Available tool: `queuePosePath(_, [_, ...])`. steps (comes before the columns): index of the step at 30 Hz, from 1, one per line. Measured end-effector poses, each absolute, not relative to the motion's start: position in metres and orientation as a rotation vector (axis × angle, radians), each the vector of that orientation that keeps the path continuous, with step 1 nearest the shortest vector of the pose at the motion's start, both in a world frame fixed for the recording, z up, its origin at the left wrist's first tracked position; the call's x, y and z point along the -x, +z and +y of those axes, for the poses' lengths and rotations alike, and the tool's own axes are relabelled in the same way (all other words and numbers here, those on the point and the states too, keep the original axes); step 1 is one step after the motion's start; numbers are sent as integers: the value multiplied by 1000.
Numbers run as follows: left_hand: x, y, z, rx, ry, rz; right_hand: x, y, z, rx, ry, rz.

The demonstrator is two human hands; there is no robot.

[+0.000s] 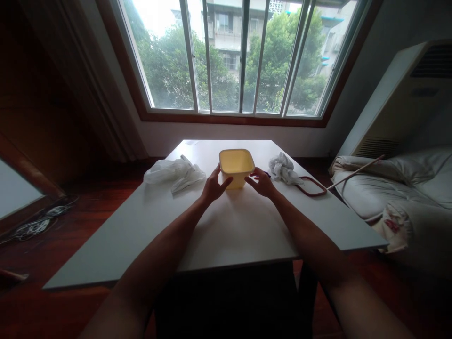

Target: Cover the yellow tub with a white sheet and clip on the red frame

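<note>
A yellow plastic container (pixel 236 181) stands upright on the white table, its rim facing up and no lid on it. My left hand (pixel 213 185) holds its left side, thumb along the near wall. On the opposite side, my right hand (pixel 262 182) grips it with the thumb at the near right corner. Fingers on the far side are partly hidden. A small dark item (pixel 269 174) shows just beyond my right hand; its kind is unclear.
Left of the container lies a translucent white plastic bag (pixel 174 172). At right are a crumpled whitish bag (pixel 283 168) and a brown looped frame (pixel 312 193) with a long thin stick (pixel 356 172) reaching over the sofa (pixel 416 176). The white table (pixel 240 235) ends near my body.
</note>
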State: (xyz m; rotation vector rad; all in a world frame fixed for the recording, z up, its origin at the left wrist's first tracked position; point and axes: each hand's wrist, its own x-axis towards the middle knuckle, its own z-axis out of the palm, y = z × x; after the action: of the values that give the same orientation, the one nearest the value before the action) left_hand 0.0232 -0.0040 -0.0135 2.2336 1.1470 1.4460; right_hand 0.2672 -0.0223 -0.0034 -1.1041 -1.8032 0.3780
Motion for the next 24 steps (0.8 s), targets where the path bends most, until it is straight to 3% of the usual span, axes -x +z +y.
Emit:
queuePosePath(11, [-24, -28, 5, -2057, 1545, 1155, -265, -12, -18, 1124, 428, -1767])
queuePosePath(24, [-24, -38, 3, -2333, 1139, 1105, -274, -29, -5, 1224, 486, -1750])
